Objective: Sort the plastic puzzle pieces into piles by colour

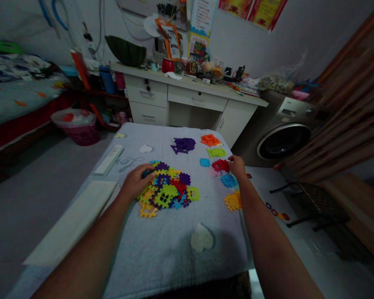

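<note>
A mixed pile of flat plastic interlocking building pieces (165,193) with toothed edges lies mid-table. At its left edge is my left hand (136,181), thumb and fingers curled round a dark blue piece (146,172). Over on the right, my right hand (237,166) has its fingertips pinched at the edge of the red pieces (220,165); the fingers partly hide what they grip. Sorted by colour nearby are purple pieces (183,145), orange pieces (210,140), lime green pieces (216,153), blue pieces (228,180) and yellow pieces (232,201), the last partly behind my right forearm.
A pale cloth (180,253) covers the table. Along its left side lie a white narrow box (109,160) and a long white board (76,220). Beyond stand a cluttered white desk (193,97) and a washing machine (274,124). A chair (311,203) is at right, with loose pieces on the floor.
</note>
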Demonstrator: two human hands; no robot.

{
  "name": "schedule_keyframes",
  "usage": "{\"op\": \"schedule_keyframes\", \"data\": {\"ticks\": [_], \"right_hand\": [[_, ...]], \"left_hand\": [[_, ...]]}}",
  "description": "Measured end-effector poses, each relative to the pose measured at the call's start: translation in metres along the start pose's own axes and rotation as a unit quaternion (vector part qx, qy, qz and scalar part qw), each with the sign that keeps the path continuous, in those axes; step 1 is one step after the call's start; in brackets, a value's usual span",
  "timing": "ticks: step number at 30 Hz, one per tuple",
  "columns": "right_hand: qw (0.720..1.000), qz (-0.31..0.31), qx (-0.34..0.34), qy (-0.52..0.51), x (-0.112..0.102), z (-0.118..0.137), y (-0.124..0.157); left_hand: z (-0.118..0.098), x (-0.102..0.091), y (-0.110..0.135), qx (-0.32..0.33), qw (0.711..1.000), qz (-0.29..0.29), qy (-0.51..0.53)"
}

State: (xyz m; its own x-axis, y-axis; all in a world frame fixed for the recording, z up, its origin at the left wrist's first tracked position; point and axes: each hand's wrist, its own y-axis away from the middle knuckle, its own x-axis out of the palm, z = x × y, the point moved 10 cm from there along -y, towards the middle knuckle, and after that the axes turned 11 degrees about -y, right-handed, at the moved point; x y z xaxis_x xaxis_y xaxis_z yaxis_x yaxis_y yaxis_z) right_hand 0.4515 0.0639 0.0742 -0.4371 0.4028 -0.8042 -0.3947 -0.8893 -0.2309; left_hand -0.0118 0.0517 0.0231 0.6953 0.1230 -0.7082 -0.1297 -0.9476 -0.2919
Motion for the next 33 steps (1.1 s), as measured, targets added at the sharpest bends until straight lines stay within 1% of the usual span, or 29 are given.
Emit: {"op": "schedule_keyframes", "data": {"ticks": [2, 4, 6, 8, 11, 14, 17, 20, 23, 26, 28, 30, 31, 33], "right_hand": [[0.999, -0.029, -0.025, 0.0, -0.003, 0.008, 0.002], [0.998, -0.034, -0.055, -0.001, 0.002, 0.022, 0.005], [0.996, -0.008, -0.088, 0.0, 0.016, 0.042, 0.01], [0.991, 0.037, -0.129, 0.011, 0.036, 0.066, 0.018], [0.977, 0.098, -0.177, 0.063, 0.067, 0.096, 0.034], [0.967, 0.131, -0.175, 0.129, 0.086, 0.107, 0.044], [0.963, 0.141, -0.169, 0.153, 0.093, 0.111, 0.05], [0.962, 0.144, -0.179, 0.146, 0.094, 0.118, 0.058], [0.96, 0.163, -0.181, 0.14, 0.095, 0.123, 0.065], [0.964, 0.179, -0.173, 0.09, 0.088, 0.123, 0.067], [0.969, 0.169, -0.177, 0.022, 0.073, 0.121, 0.065], [0.972, 0.15, -0.172, -0.053, 0.051, 0.109, 0.059], [0.973, 0.14, -0.162, -0.089, 0.039, 0.099, 0.056], [0.972, 0.123, -0.12, -0.158, 0.016, 0.071, 0.048]], "left_hand": [[0.0, 0.0, 0.0, 0.002, 1.0, 0.0, 0.001], [-0.001, 0.0, 0.0, 0.004, 1.0, 0.001, 0.003], [-0.002, -0.001, 0.0, 0.003, 1.0, 0.001, 0.003], [-0.002, -0.001, 0.0, 0.002, 1.0, 0.0, 0.002], [-0.003, -0.002, 0.0, 0.005, 1.0, 0.001, 0.001], [-0.003, -0.002, -0.001, 0.008, 1.0, 0.0, 0.004], [-0.003, -0.002, -0.001, 0.01, 1.0, -0.002, 0.005], [-0.001, -0.001, -0.002, 0.009, 1.0, -0.004, -0.001], [0.001, 0.001, -0.002, 0.009, 1.0, -0.001, -0.002], [0.003, 0.003, -0.002, 0.011, 1.0, 0.002, 0.0], [0.004, 0.004, -0.001, 0.012, 1.0, 0.001, 0.001], [0.004, 0.003, -0.001, 0.012, 1.0, -0.001, 0.001], [0.004, 0.003, -0.001, 0.011, 1.0, -0.003, 0.001], [0.003, 0.002, -0.001, 0.011, 1.0, -0.004, 0.001]]}}
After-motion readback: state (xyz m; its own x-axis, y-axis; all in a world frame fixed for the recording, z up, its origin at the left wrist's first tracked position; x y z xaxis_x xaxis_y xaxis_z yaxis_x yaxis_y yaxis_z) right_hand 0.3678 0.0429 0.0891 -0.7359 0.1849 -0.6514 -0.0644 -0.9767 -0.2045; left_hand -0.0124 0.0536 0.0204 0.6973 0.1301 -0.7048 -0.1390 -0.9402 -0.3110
